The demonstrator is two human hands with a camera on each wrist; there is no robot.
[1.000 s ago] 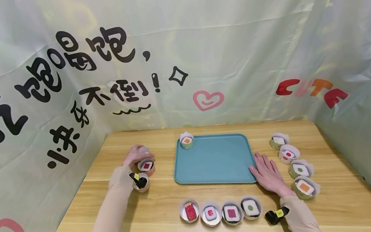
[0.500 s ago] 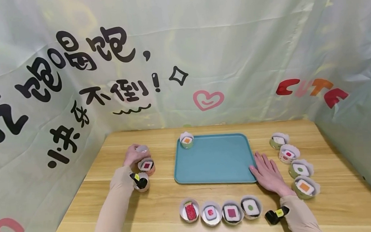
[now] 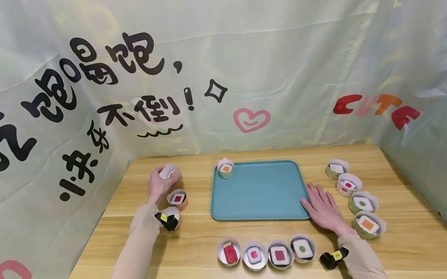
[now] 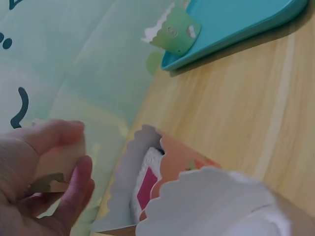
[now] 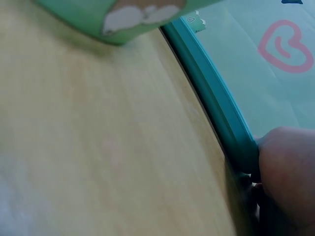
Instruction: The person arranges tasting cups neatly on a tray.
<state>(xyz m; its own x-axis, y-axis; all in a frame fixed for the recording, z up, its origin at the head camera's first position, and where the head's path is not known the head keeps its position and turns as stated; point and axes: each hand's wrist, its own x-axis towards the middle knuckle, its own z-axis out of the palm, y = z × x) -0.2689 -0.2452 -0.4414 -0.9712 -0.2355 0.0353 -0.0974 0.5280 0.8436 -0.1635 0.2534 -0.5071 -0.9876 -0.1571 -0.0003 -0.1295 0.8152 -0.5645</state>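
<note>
My left hand (image 3: 159,185) grips a paper baking cup (image 3: 167,171) at the table's far left; thumb and fingers pinch it in the left wrist view too, and its contents are hidden. Just nearer stands a paper cup with a pink-centred toy sushi (image 3: 178,199). Another paper cup (image 4: 211,204) sits below it, partly covered by the wrist camera in the head view. My right hand (image 3: 321,208) rests flat on the table, fingers straight, thumb at the right edge of the blue tray (image 3: 258,193). A green cup with an orange-centred sushi (image 3: 226,169) stands in the tray's far left corner.
Several cups with toy sushi, among them a green-dotted one (image 3: 303,248), line up in front of the tray. Several more, one orange-centred (image 3: 367,224), form a column right of my right hand. A printed cloth (image 3: 280,66) hangs behind and at both sides.
My left hand has drawn the far left cup up and away from the pink-centred one, and the cup has tilted. The right hand stays where it was.
</note>
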